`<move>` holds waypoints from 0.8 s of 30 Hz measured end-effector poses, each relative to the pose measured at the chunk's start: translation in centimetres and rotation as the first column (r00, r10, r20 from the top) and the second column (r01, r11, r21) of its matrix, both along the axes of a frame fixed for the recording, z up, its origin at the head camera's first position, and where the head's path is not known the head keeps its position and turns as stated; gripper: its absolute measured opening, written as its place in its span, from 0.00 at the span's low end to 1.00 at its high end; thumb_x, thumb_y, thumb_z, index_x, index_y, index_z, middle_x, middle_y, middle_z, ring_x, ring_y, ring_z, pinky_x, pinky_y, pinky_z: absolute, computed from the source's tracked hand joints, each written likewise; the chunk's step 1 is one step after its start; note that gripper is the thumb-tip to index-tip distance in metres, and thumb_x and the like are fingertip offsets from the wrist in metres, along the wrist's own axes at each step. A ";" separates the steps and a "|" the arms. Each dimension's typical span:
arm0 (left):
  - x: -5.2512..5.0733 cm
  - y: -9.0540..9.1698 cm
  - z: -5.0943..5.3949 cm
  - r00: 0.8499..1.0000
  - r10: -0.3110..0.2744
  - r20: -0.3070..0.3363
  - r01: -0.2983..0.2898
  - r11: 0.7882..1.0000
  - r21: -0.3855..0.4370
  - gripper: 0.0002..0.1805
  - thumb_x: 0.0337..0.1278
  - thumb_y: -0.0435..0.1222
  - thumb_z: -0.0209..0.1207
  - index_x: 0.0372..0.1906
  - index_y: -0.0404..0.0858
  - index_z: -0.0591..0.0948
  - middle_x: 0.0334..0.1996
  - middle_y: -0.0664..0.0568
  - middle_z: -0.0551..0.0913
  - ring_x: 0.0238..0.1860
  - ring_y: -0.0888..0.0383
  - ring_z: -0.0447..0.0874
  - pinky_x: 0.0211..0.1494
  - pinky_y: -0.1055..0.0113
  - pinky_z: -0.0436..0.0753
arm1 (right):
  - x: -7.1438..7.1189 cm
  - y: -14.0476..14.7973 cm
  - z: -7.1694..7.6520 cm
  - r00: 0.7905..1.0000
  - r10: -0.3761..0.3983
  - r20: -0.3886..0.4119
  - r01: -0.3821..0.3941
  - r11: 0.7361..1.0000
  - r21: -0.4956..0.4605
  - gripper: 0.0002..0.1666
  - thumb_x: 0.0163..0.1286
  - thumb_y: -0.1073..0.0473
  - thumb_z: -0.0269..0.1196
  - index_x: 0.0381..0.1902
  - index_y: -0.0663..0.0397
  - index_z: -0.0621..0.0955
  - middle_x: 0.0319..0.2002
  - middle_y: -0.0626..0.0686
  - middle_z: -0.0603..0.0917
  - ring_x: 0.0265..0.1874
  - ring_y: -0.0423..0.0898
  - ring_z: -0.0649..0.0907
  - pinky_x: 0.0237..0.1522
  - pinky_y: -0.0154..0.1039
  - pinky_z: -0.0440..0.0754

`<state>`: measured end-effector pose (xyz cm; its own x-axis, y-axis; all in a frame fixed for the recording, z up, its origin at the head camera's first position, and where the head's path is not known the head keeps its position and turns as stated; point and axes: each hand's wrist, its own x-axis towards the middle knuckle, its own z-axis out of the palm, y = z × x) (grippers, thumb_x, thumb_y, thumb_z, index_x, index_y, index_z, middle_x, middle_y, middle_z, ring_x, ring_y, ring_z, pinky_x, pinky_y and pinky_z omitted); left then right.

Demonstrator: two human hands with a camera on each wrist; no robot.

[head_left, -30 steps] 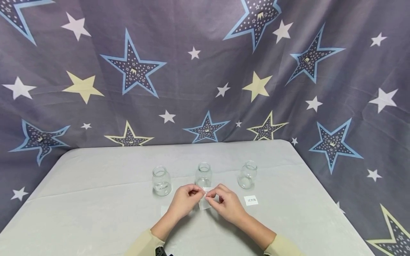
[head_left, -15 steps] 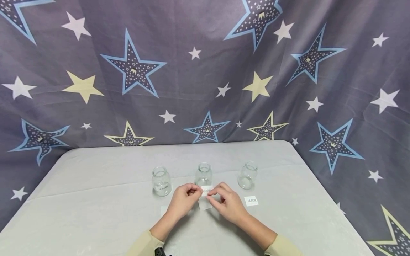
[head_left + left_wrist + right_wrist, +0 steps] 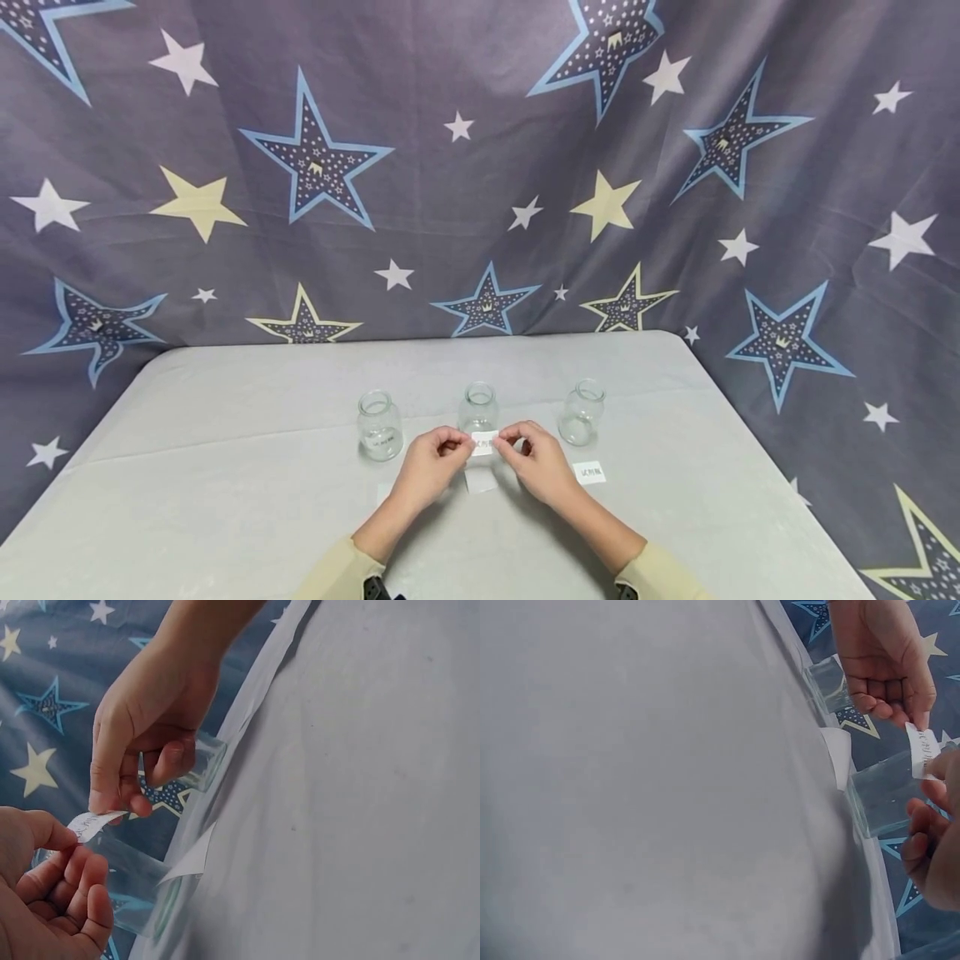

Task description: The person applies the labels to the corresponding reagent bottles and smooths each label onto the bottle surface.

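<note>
By the left hand (image 3: 432, 463) and the right hand (image 3: 540, 461), opposite ends of the label (image 3: 483, 443) are pinched. It is held above the desk (image 3: 225, 483), before the middle jar (image 3: 477, 408); a paper (image 3: 481, 480) is seen below. The middle jar is flanked by the left jar (image 3: 380, 427) and the right jar (image 3: 581, 415), near which a second label (image 3: 589, 472) is laid.

Pale yellow sleeves (image 3: 339, 573), small black devices (image 3: 374, 588) at both cuffs (image 3: 366, 557)
</note>
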<state>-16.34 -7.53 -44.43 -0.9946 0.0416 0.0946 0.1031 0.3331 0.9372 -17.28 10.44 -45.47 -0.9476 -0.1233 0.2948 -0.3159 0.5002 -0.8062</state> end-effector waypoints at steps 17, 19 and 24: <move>-0.9 -0.4 -0.7 1.000 0.001 -0.003 -0.001 0.998 -0.062 0.06 0.49 0.35 0.65 0.29 0.36 0.81 0.23 0.52 0.80 0.24 0.65 0.72 0.27 0.75 0.73 | -1.1 -0.1 -0.6 0.999 -0.001 0.049 0.004 0.998 -0.064 0.05 0.58 0.57 0.68 0.27 0.49 0.82 0.26 0.45 0.80 0.19 0.35 0.70 0.22 0.27 0.68; -1.0 -0.4 -0.7 1.000 0.006 0.000 -0.006 0.997 -0.079 0.05 0.49 0.35 0.65 0.29 0.36 0.81 0.23 0.53 0.80 0.25 0.65 0.72 0.27 0.75 0.73 | -1.2 -0.1 -0.6 0.999 -0.002 0.047 0.005 0.998 -0.061 0.05 0.58 0.56 0.68 0.27 0.49 0.82 0.26 0.44 0.80 0.19 0.35 0.70 0.22 0.27 0.68; -1.0 -0.3 -0.5 1.000 0.021 -0.007 -0.022 0.990 -0.138 0.05 0.50 0.35 0.64 0.28 0.36 0.81 0.23 0.53 0.79 0.24 0.64 0.72 0.27 0.75 0.72 | -1.4 -0.3 -0.9 0.999 0.006 0.036 -0.004 0.998 -0.062 0.05 0.58 0.56 0.68 0.27 0.50 0.82 0.26 0.46 0.80 0.19 0.34 0.70 0.22 0.27 0.69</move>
<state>-17.38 -7.85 -44.89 -0.9949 0.0329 0.0951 0.0995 0.4611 0.8817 -18.70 10.18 -46.35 -0.9572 -0.1104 0.2674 -0.2881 0.4478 -0.8465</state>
